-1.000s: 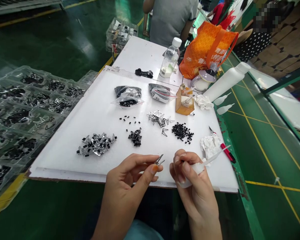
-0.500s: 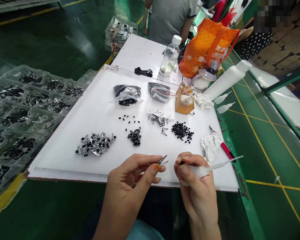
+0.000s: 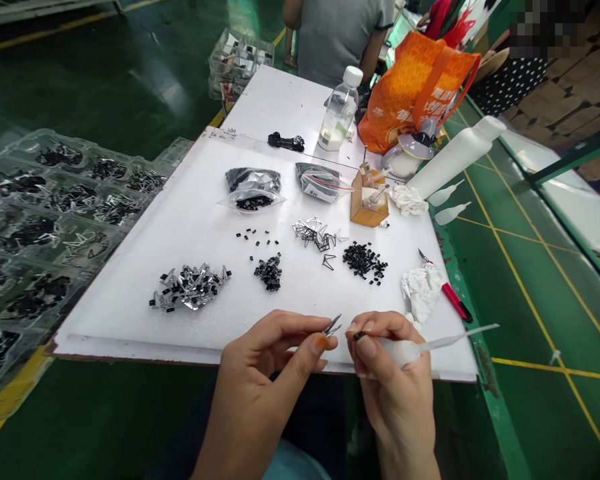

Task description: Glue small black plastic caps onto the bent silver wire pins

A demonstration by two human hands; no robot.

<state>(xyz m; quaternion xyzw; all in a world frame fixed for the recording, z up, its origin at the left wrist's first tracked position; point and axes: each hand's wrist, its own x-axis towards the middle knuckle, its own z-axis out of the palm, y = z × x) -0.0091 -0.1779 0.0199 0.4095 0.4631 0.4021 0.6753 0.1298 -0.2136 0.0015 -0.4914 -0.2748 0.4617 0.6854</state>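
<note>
My left hand [image 3: 275, 360] pinches a small metal clip [image 3: 333, 326] between thumb and fingers, just above the near edge of a white foam board [image 3: 190, 233]. My right hand [image 3: 393, 373] grips a white plastic dropper bottle [image 3: 403, 352] with a long thin nozzle pointing right. A tiny black part [image 3: 360, 335] shows at its fingertips. The clip and that part are close but apart. Further up the board lie a heap of metal-and-black parts [image 3: 189, 287], black pieces [image 3: 364, 260], wire clips [image 3: 313, 233] and plastic bags [image 3: 253, 189] holding parts.
A white cloth [image 3: 420, 292] and a red-handled cutter [image 3: 455, 301] lie at the board's right. Trays of parts [image 3: 45, 213] stand to the left. Beyond the board are an orange block [image 3: 369, 207], a water bottle [image 3: 339, 110], an orange bag [image 3: 420, 93] and a seated person [image 3: 337, 33].
Both hands have moved slightly right and closer together. The dropper nozzle has swung from slanting up toward nearly level.
</note>
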